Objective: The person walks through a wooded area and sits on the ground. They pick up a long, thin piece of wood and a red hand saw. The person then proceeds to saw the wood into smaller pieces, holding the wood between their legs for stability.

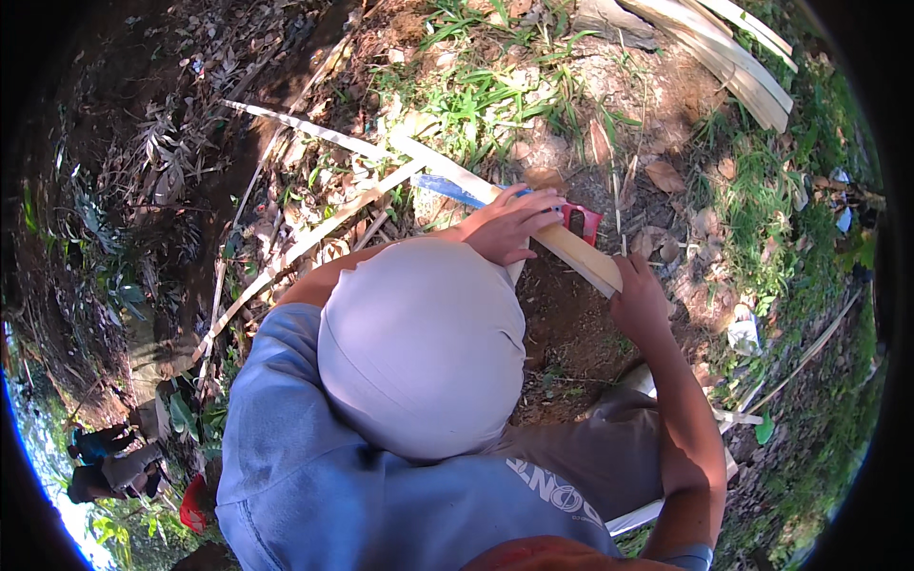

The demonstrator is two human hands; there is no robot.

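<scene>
A long pale slat (576, 252) of split wood or bamboo slants across in front of me. My left hand (514, 224) is closed over its middle, fingers lying across the top and the thumb on the near side. At the slat's right end my right hand (640, 297) grips the tip, its fingers partly hidden. Under and beside the slat lies what looks like a handsaw, with a blue blade (443, 188) and a red handle (590, 226); my left hand covers part of it.
Other thin slats (314, 233) cross on the ground at left. Several pale split pieces (728, 67) lie at far right among grass and dry leaves. A pale cloth-covered bulge (419, 347) hides part of my left forearm. A crumpled white scrap (743, 333) lies at right.
</scene>
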